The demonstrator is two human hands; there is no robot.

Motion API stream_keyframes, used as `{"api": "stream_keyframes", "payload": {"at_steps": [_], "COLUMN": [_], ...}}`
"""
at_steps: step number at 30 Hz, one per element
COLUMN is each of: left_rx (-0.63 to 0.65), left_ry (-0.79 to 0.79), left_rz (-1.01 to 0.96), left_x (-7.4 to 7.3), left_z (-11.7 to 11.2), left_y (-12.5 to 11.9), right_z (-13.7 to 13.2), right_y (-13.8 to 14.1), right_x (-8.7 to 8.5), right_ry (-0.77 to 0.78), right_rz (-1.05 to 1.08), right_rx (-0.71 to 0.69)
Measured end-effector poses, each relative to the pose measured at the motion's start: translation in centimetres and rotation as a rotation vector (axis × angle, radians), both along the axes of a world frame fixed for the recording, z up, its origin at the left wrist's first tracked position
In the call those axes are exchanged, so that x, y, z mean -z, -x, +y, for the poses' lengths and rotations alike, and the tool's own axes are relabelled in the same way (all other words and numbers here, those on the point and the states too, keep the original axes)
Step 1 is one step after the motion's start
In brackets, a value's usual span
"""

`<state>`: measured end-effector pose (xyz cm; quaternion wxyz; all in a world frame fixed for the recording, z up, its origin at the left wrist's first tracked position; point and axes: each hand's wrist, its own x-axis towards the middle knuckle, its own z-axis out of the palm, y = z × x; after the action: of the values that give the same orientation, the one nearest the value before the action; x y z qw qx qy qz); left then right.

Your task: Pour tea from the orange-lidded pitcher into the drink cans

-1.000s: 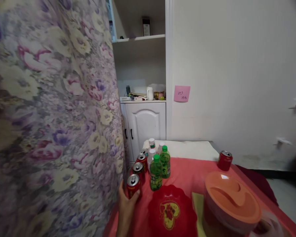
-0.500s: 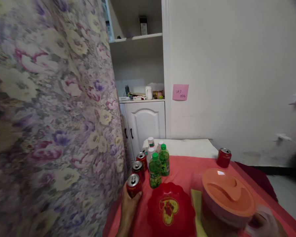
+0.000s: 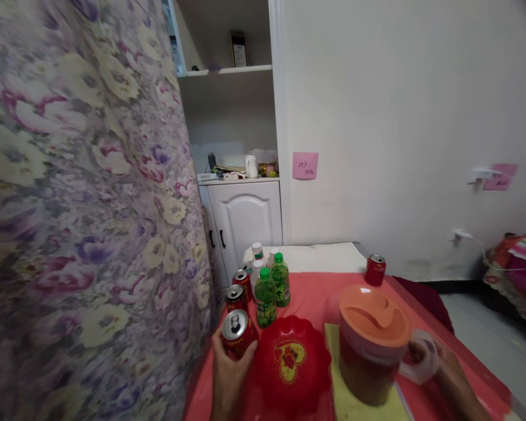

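Note:
My left hand (image 3: 230,371) is wrapped round a dark red drink can (image 3: 239,336), its silver top facing up with a pull tab on it. More red cans, the nearest being this one (image 3: 236,299), stand just behind it in a row. On the right, my right hand (image 3: 436,356) is closed round the handle of a clear pitcher (image 3: 368,365) with an orange lid (image 3: 372,316) and brown liquid inside. The pitcher's base is over a yellow pad (image 3: 344,392). Between my hands lies a red scalloped plate (image 3: 272,380) with a gold design.
Two green bottles (image 3: 265,301) and several white-capped bottles (image 3: 257,251) stand behind the plate. A lone red can (image 3: 375,270) is at the table's far right. A floral curtain (image 3: 92,234) hangs close on the left. The table has a red cover (image 3: 315,292).
My left hand has raised the can a little toward me. The pitcher has moved lower and away, over the yellow pad, with my right hand on its handle. My view has turned right.

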<state>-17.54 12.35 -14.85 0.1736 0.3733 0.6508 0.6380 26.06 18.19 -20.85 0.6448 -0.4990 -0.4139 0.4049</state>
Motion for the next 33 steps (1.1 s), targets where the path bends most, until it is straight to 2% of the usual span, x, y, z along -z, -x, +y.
{"api": "stream_keyframes", "payload": {"at_steps": [3, 5, 8, 12, 18, 22, 28, 33], "left_rx": [0.106, 0.177, 0.264, 0.375, 0.378, 0.447, 0.577, 0.603], "left_ry": [-0.003, -0.018, -0.022, -0.035, -0.072, -0.056, -0.037, -0.013], "left_rz": [-0.041, -0.072, -0.117, -0.167, -0.175, -0.161, -0.045, -0.029], "left_x": [-0.6, -0.6, -0.5, -0.4, -0.2, -1.3, -3.8, -4.3], "left_z": [-0.4, -0.5, -0.4, -0.8, -2.1, -2.1, -0.3, 1.3], "left_y": [-1.2, -1.8, -2.6, -3.5, -4.7, -5.2, -6.1, -7.1], "right_z": [0.1, 0.0, -0.5, -1.7, -2.8, -2.8, -2.8, -2.7], "right_y": [-0.7, -1.0, -1.2, -1.7, -2.2, -1.2, 0.7, 1.8], "right_x": [-0.2, -0.7, -2.1, -4.1, -5.7, -6.3, -6.8, -6.5], "right_ry": [0.034, 0.06, 0.061, 0.016, -0.078, -0.112, -0.087, -0.078], "right_rz": [0.075, 0.084, 0.099, 0.101, 0.099, 0.064, -0.018, -0.024], "right_rx": [-0.09, -0.095, -0.067, -0.126, -0.177, -0.18, -0.194, -0.219]}}
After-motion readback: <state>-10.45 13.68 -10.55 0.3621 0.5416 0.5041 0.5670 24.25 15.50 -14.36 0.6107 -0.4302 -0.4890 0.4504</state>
